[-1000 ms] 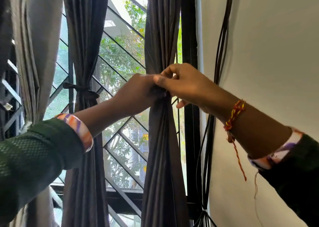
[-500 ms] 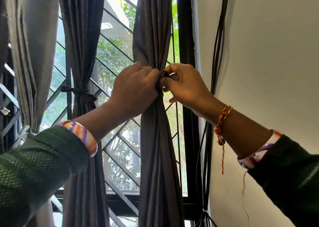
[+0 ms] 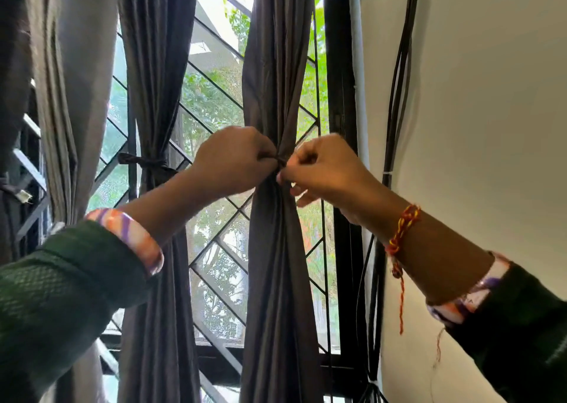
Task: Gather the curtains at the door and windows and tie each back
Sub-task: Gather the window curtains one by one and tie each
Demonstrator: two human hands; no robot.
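A dark grey curtain (image 3: pixel 276 65) hangs gathered into a narrow bundle in front of the window. A thin dark tie strip (image 3: pixel 279 161) runs round its waist. My left hand (image 3: pixel 233 160) grips the strip's left end, fingers curled. My right hand (image 3: pixel 322 169) pinches the right end, right beside the knot. Both hands sit against the bundle at the same height. Left of it, a second dark curtain (image 3: pixel 156 65) is bound by its own tie (image 3: pixel 144 162).
A black diamond window grille (image 3: pixel 214 111) and black frame (image 3: pixel 340 96) stand behind the curtains. A lighter grey curtain (image 3: pixel 76 96) hangs at far left. Black cables (image 3: pixel 399 80) run down the white wall (image 3: pixel 491 96) on the right.
Both hands have drawn slightly apart along the tie, each holding an end. The right hand shifted from lying over the left hand to its own side of the bundle.
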